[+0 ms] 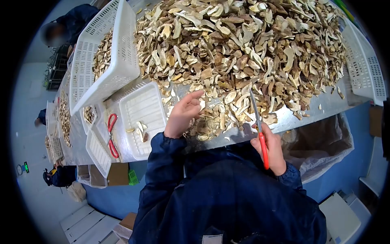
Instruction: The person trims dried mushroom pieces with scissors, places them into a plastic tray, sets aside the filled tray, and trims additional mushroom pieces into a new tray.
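A large heap of dried mushroom slices [243,44] covers the metal table [304,122]. My left hand [185,114] is over the near edge of the heap, fingers curled but apart, with no slice visible in it. In my right hand [271,148] are red-handled scissors [263,148], blades together and pointing away from me over the loose slices. Left of my left hand lies a shallow white tray [138,105] with a few slices [141,131] at its near end.
Red scissors [110,135] lie beside the tray. White baskets stand at left [118,65] and right [361,65]. A lined box [321,150] sits below the table edge at right. Co-workers [77,20] [61,175] are at the left.
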A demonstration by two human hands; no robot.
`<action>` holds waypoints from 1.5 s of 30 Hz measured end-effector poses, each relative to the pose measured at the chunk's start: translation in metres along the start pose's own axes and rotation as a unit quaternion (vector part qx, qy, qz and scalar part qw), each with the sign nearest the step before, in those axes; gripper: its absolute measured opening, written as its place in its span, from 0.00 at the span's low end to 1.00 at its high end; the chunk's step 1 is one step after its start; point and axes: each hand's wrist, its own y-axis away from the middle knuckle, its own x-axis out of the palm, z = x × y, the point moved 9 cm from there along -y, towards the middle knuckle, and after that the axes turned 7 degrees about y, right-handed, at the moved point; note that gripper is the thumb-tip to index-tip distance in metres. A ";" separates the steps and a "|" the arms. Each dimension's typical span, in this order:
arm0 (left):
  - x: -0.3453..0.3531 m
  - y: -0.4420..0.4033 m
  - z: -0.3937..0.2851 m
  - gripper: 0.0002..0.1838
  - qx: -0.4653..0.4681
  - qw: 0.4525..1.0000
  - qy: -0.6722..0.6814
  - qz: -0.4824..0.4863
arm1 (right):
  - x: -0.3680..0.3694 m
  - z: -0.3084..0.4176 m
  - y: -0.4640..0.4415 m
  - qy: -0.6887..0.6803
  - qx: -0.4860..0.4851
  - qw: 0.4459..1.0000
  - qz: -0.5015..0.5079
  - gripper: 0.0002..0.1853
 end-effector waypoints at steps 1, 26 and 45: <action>0.000 0.001 -0.002 0.13 -0.001 1.000 0.001 0.002 | 0.000 0.000 0.000 -0.003 -0.001 1.000 -0.001 0.26; -0.034 -0.051 0.013 0.09 0.023 0.975 0.218 -0.015 | -0.009 -0.002 0.002 0.007 0.010 1.000 -0.007 0.25; 0.031 0.029 0.015 0.07 -0.008 0.989 0.133 0.064 | 0.052 0.021 -0.001 0.009 -0.028 0.981 0.190 0.31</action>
